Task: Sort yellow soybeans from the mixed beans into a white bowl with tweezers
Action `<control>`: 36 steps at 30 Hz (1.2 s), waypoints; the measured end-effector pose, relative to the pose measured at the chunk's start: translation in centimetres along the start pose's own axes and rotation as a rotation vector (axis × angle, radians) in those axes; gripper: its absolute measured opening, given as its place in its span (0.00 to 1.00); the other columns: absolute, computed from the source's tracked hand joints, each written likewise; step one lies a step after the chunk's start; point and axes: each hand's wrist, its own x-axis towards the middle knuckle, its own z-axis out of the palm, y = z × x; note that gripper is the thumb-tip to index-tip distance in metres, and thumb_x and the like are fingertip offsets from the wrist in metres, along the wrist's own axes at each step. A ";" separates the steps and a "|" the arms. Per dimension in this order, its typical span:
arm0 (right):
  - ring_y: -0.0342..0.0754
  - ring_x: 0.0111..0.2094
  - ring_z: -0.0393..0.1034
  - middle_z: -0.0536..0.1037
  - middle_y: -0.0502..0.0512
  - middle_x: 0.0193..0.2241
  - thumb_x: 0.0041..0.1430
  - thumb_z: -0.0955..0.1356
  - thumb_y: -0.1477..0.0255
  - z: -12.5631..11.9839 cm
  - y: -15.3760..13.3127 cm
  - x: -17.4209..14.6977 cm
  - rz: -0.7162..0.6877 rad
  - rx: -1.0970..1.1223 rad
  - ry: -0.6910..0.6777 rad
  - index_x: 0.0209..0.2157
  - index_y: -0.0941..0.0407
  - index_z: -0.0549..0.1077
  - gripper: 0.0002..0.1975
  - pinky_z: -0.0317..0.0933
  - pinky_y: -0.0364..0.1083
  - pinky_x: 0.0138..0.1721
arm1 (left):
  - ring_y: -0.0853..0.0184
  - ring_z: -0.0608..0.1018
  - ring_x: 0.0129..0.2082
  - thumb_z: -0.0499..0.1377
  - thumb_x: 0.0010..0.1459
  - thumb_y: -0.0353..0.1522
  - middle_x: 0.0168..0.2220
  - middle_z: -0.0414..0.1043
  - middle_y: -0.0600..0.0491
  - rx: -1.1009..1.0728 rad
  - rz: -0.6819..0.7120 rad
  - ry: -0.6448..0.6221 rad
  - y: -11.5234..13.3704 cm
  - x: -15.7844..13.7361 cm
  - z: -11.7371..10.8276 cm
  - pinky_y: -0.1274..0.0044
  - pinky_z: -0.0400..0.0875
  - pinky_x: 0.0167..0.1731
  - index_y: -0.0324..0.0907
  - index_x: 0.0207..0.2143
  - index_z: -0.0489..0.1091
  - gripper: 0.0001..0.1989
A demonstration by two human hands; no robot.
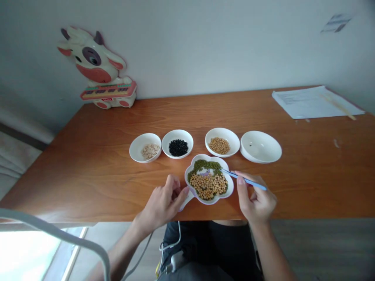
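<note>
A white, flower-shaped dish [231, 190] with a short handle lies near the table's front edge. Green beans [202, 164] line its far side, and tan soybeans [209, 185] cover the nearer part. My left hand [164, 199] is closed at the dish's left side, its thumb against the rim by the handle. In my right hand [258, 201] are slim blue tweezers [249, 182], pinched between thumb and fingers. Their tips reach into the dish at the right end of the green beans; whether they grip a bean is too small to tell.
Behind the dish stand white bowls: one with pale flakes [150, 151], one with black beans [178, 148], one with soybeans [219, 145], and a bowl [260, 152] with small dark specks. A cow toy keyboard [102, 78] and papers [316, 103] lie farther back. A grey cable [67, 237] crosses the lower left.
</note>
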 end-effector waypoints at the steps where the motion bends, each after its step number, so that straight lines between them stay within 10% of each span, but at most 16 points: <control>1: 0.44 0.26 0.72 0.86 0.55 0.38 0.67 0.71 0.73 0.1 0.0 0.0 0.003 0.006 0.013 0.47 0.52 0.81 0.09 0.71 0.46 0.31 | 0.69 0.71 0.23 0.54 0.73 0.46 0.27 0.72 0.57 -0.120 -0.035 -0.034 -0.2 -0.5 0.7 0.77 0.62 0.25 0.46 0.42 0.57 0.15; 9: 0.47 0.31 0.78 0.86 0.58 0.38 0.68 0.70 0.73 0.1 0.6 -0.1 0.040 0.057 0.103 0.45 0.55 0.81 0.07 0.70 0.45 0.31 | 0.76 0.54 0.17 0.56 0.70 0.50 0.19 0.53 0.67 -0.771 -0.155 -0.107 1.8 -1.2 0.8 0.85 0.47 0.18 0.48 0.46 0.57 0.18; 26: 0.42 0.21 0.69 0.86 0.56 0.35 0.66 0.71 0.71 -0.4 0.5 -0.7 0.072 0.175 -0.002 0.41 0.53 0.81 0.06 0.56 0.43 0.19 | 0.76 0.53 0.18 0.58 0.69 0.49 0.21 0.51 0.65 -0.841 -0.231 -0.100 1.7 -1.8 0.2 0.83 0.45 0.19 0.46 0.46 0.62 0.17; 36: 0.48 0.29 0.78 0.86 0.57 0.36 0.67 0.70 0.70 -0.4 0.4 -0.6 0.082 0.199 -0.027 0.41 0.53 0.81 0.06 0.70 0.46 0.28 | 0.76 0.56 0.18 0.58 0.68 0.53 0.21 0.53 0.65 -0.794 -0.240 -0.040 2.0 -2.7 1.0 0.84 0.48 0.18 0.46 0.47 0.61 0.22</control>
